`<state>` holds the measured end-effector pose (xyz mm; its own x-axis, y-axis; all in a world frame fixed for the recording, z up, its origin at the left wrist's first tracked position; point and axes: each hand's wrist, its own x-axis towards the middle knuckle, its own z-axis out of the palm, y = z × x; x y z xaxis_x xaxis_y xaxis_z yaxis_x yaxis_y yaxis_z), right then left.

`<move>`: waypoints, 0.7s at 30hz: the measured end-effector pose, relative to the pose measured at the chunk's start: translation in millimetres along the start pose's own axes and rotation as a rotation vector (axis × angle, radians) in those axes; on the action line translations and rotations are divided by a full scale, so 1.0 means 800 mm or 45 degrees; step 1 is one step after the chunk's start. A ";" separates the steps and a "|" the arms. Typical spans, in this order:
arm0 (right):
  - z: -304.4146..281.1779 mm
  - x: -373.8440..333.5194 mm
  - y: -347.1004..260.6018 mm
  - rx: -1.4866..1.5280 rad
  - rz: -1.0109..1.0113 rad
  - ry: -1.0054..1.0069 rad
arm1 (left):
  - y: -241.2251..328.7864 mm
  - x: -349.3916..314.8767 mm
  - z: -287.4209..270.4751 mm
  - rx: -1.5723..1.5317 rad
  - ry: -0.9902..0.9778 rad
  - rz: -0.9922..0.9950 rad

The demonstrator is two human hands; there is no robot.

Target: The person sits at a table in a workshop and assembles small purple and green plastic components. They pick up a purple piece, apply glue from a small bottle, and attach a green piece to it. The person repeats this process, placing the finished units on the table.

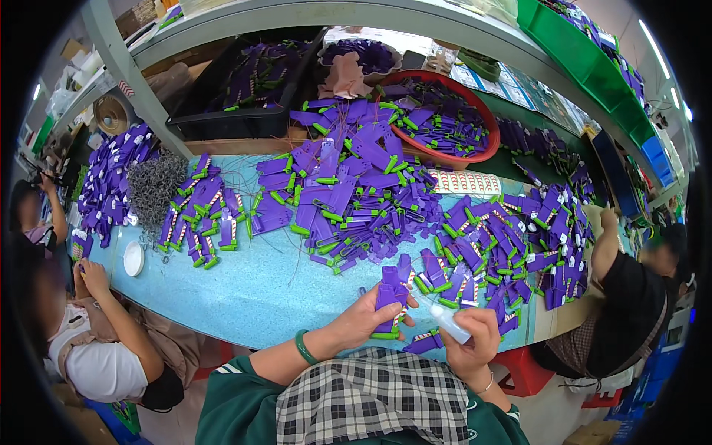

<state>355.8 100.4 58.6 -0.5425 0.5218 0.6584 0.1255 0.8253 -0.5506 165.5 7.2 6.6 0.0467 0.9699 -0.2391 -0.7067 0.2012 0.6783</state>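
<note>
My left hand (357,320), with a green bangle on its wrist, is closed around a flat purple plastic piece (389,297) with a bright green end and a striped strip along its side. In my right hand (475,343) is a small whitish squeeze bottle (449,323), tilted so that its thin tip points up and left toward the purple piece. Tip and piece appear close, but whether they touch I cannot tell. Just beneath the bottle another purple piece (425,343) lies at the table's near edge. Right of my hands spreads a pile of striped purple-and-green pieces (475,252).
A large heap of purple pieces (356,193) covers the middle of the blue table (222,297). Behind it stand a red basket (486,152) and a black crate (222,127). Tangled metal parts (156,189) and a white dish (133,258) lie left. Co-workers sit on both sides.
</note>
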 end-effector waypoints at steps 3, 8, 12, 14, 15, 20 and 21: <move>-0.001 -0.002 -0.001 -0.084 -0.097 -0.048 | 0.000 -0.002 0.000 0.077 -0.051 0.008; 0.003 -0.001 0.000 -0.145 -0.141 -0.072 | -0.001 -0.003 0.001 0.276 -0.078 0.095; 0.004 -0.002 -0.001 -0.156 -0.129 -0.071 | 0.001 -0.005 0.002 0.266 -0.097 0.062; 0.003 -0.002 -0.001 -0.155 -0.131 -0.075 | -0.001 -0.004 -0.001 0.296 -0.115 0.053; 0.003 -0.002 -0.001 -0.153 -0.132 -0.077 | 0.000 -0.005 -0.001 0.296 -0.123 0.040; 0.003 0.001 -0.003 -0.128 -0.127 -0.103 | 0.006 -0.007 0.002 0.301 -0.129 -0.007; 0.001 0.000 -0.003 -0.127 -0.115 -0.124 | 0.005 -0.007 0.001 0.304 -0.138 -0.016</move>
<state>354.5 98.1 59.3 -0.6326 0.4253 0.6472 0.1521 0.8877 -0.4346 162.7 3.1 11.0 0.1389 0.9735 -0.1814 -0.5192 0.2276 0.8238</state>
